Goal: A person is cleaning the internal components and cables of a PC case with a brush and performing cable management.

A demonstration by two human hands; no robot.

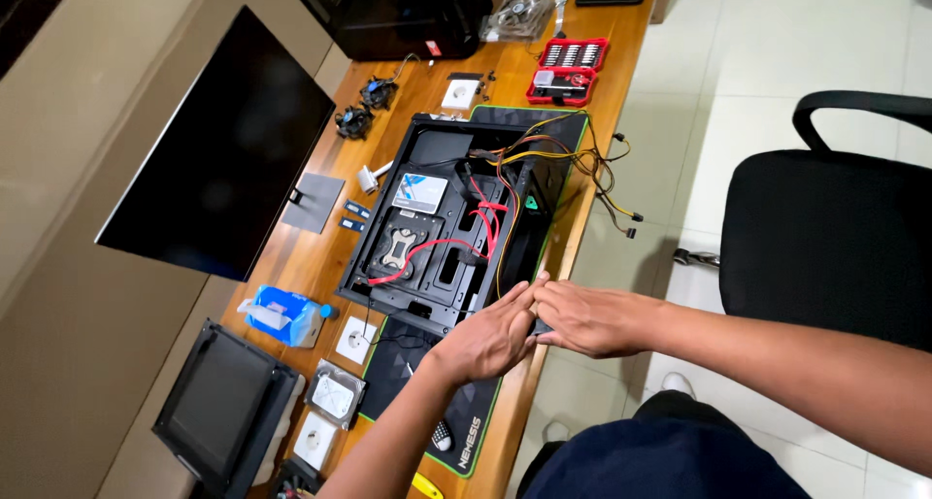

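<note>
A black computer case (427,140) lies open on its side on a black desk mat (408,358), with red and yellow cables (485,217) trailing through it. A flat drive (419,192) and a metal bracket (398,244) sit inside. My left hand (485,339) and my right hand (587,316) meet at the case's near right corner, fingers flat and touching its edge. What lies under the fingers is hidden.
A dark monitor (223,159) stands at the left of the wooden desk (301,256). A red bit set (567,70), two small fans (364,108), a blue wipe pack (282,315), a hard drive (336,393) and a black panel (223,407) lie around. A black office chair (825,227) stands right.
</note>
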